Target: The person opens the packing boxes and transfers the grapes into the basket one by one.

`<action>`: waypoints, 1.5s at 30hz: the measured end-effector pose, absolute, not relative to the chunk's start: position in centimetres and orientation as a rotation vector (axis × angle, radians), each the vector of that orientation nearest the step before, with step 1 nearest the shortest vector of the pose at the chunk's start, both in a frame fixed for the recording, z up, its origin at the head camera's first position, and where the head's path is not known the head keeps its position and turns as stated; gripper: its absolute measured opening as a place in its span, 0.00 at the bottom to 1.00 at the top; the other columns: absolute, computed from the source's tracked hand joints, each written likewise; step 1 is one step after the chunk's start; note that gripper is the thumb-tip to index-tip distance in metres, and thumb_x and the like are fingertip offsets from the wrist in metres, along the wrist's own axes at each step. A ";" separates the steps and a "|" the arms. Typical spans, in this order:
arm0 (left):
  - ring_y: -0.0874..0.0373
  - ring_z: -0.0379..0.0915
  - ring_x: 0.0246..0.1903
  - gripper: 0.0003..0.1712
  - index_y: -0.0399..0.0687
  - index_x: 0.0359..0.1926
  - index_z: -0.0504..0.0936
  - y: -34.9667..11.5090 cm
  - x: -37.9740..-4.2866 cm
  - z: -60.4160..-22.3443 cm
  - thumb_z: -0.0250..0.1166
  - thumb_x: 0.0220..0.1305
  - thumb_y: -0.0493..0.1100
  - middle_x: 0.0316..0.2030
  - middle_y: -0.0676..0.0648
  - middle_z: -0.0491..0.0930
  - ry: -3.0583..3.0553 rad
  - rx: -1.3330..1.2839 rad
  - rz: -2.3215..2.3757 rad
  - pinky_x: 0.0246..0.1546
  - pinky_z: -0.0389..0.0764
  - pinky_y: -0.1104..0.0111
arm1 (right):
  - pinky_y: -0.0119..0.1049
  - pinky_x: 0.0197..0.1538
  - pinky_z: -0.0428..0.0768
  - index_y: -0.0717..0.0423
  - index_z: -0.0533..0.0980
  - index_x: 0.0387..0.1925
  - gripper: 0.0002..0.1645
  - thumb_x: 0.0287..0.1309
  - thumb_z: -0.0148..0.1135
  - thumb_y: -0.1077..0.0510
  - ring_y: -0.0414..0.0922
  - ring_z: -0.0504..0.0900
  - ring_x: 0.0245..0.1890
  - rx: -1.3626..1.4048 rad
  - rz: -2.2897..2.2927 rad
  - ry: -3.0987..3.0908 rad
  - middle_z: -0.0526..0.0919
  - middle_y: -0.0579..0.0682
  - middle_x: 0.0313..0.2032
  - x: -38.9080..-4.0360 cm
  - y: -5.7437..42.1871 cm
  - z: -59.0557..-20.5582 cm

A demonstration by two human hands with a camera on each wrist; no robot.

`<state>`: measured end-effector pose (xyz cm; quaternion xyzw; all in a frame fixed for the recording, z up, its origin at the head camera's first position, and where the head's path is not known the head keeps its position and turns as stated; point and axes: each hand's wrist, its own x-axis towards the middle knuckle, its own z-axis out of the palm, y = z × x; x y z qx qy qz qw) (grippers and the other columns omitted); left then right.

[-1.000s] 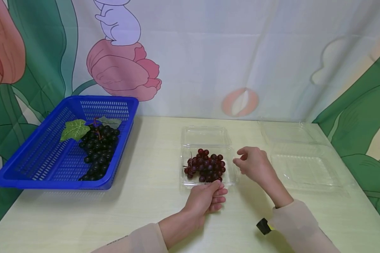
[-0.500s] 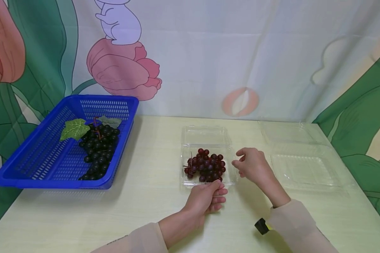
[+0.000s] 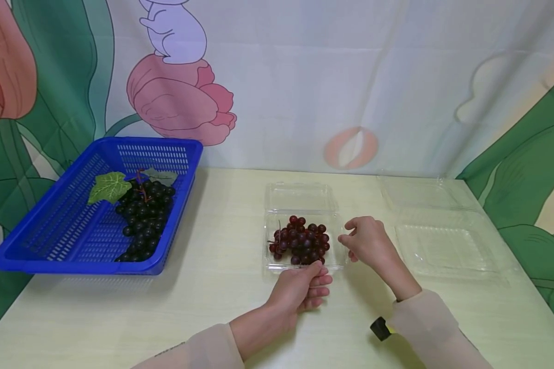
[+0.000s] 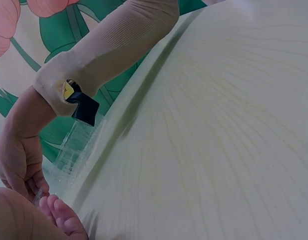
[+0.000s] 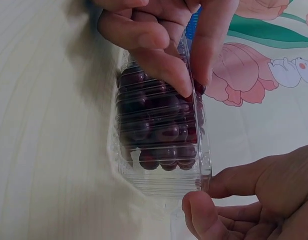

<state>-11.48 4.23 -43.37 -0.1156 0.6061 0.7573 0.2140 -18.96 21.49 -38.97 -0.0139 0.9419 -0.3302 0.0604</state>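
Observation:
A clear plastic clamshell box (image 3: 335,256) lies with its lid (image 3: 300,197) folded back, away from the person. In its base sits a bunch of dark red grapes (image 3: 300,241). My left hand (image 3: 297,292) pinches the front rim between thumb and fingers, the other fingers loosely bent below. On the box's right side, my right hand (image 3: 367,238) pinches the rim with thumb and forefinger, as the right wrist view shows. There the ribbed wall of the box shows the grapes (image 5: 158,115) behind it. The left wrist view catches only part of the left hand (image 4: 61,217).
At the left, a blue plastic basket (image 3: 69,267) holds a bunch of black grapes (image 3: 145,223) with a green leaf (image 3: 110,188). A larger clear clamshell box (image 3: 448,248) lies open at the right. A printed curtain (image 3: 277,92) hangs behind the table (image 3: 221,230).
My right hand has shifted slightly left and down along the box's right side. My left hand, the box and the grapes keep their places; the view tilts very slightly.

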 end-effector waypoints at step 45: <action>0.60 0.83 0.35 0.19 0.34 0.60 0.80 0.0 -12.8 -39.1 0.59 0.77 0.42 0.47 0.42 0.86 1.863 -0.041 1.920 0.36 0.84 0.71 | 0.42 0.38 0.87 0.76 0.75 0.58 0.23 0.67 0.65 0.65 0.41 0.81 0.14 -0.070 -1.007 2.828 0.88 0.58 0.31 -19.0 21.6 -39.1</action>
